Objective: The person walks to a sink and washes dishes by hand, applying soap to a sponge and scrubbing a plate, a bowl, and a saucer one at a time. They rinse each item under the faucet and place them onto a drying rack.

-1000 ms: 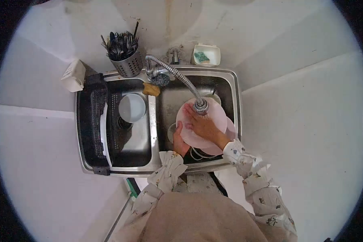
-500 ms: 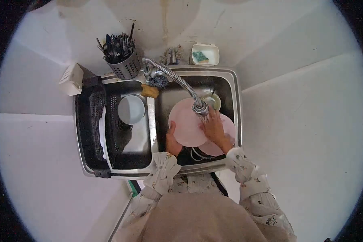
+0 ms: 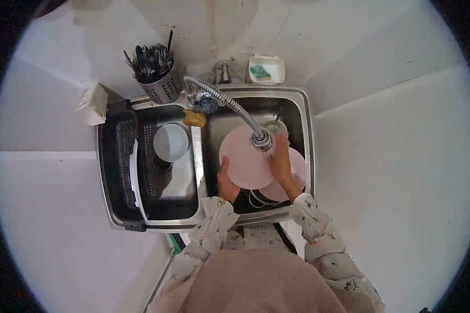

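Note:
A round pink plate (image 3: pixel 245 161) is held tilted beneath the metal spray head (image 3: pixel 261 140) in the right basin. My left hand (image 3: pixel 226 182) grips its left rim, thumb on the upper face and the other fingers hidden behind. At the right rim, my right hand (image 3: pixel 280 159) is closed on the edge beside the running water, its fingertips partly hidden. Under it lies a second pink plate (image 3: pixel 299 169). A pale bowl or cup (image 3: pixel 275 125) sits behind my right hand, and white-rimmed dishes (image 3: pixel 263 201) show below the plates.
The left basin holds a white bowl (image 3: pixel 171 142) and a dark rack (image 3: pixel 126 161) with a white plate (image 3: pixel 134 172) on edge. A yellow sponge (image 3: pixel 194 118) lies on the divider. Behind stand a cutlery holder (image 3: pixel 164 89), faucet (image 3: pixel 224 72) and soap box (image 3: pixel 274 69) with a green sponge.
My right hand has moved from the plate's face to its right rim and turned more upright. My left hand still holds the left rim, slightly shifted.

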Demonstrator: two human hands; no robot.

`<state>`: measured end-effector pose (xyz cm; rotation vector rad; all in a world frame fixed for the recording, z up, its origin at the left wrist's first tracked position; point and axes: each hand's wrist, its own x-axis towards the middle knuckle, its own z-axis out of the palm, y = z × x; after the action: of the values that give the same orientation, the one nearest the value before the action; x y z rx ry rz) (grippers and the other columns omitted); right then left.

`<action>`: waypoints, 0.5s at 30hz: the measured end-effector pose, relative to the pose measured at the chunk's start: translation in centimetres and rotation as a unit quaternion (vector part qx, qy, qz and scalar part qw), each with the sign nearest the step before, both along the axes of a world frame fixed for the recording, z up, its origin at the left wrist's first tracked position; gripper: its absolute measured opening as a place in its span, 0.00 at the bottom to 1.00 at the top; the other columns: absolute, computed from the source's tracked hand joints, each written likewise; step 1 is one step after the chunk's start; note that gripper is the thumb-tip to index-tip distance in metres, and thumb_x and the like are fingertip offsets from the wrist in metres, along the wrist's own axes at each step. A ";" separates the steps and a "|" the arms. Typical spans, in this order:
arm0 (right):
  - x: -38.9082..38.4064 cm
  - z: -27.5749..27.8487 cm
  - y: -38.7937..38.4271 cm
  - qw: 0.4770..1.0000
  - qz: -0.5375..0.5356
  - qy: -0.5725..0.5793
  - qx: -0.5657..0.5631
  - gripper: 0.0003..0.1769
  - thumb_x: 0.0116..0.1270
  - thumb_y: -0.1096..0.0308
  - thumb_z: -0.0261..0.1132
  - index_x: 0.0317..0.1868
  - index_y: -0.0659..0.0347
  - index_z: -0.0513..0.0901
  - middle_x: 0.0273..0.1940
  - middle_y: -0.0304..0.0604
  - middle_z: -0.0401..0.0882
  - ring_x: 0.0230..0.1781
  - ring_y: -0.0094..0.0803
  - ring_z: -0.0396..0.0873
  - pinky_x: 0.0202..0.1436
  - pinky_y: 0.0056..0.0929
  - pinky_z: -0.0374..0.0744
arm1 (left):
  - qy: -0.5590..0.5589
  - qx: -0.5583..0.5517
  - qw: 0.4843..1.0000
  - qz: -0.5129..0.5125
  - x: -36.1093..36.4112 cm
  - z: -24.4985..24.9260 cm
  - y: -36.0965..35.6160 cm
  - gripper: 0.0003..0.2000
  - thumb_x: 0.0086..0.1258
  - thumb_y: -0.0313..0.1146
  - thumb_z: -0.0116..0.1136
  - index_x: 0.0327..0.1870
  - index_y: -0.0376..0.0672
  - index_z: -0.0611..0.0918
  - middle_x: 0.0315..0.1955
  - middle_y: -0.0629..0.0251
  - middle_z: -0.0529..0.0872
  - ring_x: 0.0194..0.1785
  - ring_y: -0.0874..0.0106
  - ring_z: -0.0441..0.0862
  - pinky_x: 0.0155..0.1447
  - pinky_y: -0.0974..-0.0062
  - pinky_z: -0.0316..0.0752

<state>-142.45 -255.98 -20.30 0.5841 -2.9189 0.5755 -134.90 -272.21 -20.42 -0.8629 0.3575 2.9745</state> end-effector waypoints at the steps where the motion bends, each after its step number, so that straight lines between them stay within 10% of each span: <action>1: 0.0 -0.9 0.2 0.986 -0.075 -0.054 -0.142 0.31 0.62 0.68 0.57 0.66 0.62 0.60 0.61 0.56 0.66 0.64 0.48 0.63 0.67 0.44 0.59 | 0.000 -0.001 1.000 -0.002 -0.3 0.0 0.2 0.25 0.70 0.46 0.49 0.61 0.38 0.67 0.57 0.56 0.73 0.60 0.61 0.70 0.64 0.60 0.63; 3: -0.2 -1.0 1.1 0.943 -0.150 -0.105 -0.278 0.30 0.61 0.72 0.57 0.65 0.61 0.62 0.59 0.54 0.68 0.61 0.46 0.67 0.64 0.42 0.65 | 0.001 0.001 1.000 -0.005 -1.3 0.2 0.5 0.25 0.70 0.46 0.49 0.61 0.38 0.66 0.57 0.56 0.73 0.60 0.60 0.70 0.64 0.60 0.64; 5: -0.5 0.4 1.8 0.617 -0.275 -0.450 -0.585 0.29 0.58 0.74 0.57 0.62 0.61 0.65 0.55 0.50 0.73 0.54 0.40 0.73 0.55 0.36 0.75 | -0.008 -0.035 0.999 -0.022 -2.6 0.7 0.5 0.25 0.70 0.45 0.48 0.62 0.37 0.66 0.57 0.57 0.74 0.60 0.60 0.71 0.64 0.60 0.64; 15: -3.9 2.1 4.6 0.593 -0.290 -0.429 -0.616 0.22 0.58 0.71 0.57 0.55 0.63 0.70 0.48 0.46 0.76 0.48 0.37 0.76 0.52 0.34 0.76 | -0.040 -0.068 0.990 -0.120 -8.9 3.0 1.3 0.21 0.71 0.45 0.45 0.58 0.41 0.69 0.51 0.57 0.77 0.52 0.62 0.77 0.56 0.62 0.74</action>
<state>-146.31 -251.42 -18.15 -1.0163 -1.9370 2.8044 -143.83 -270.96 -17.39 -0.8769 0.6208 2.7124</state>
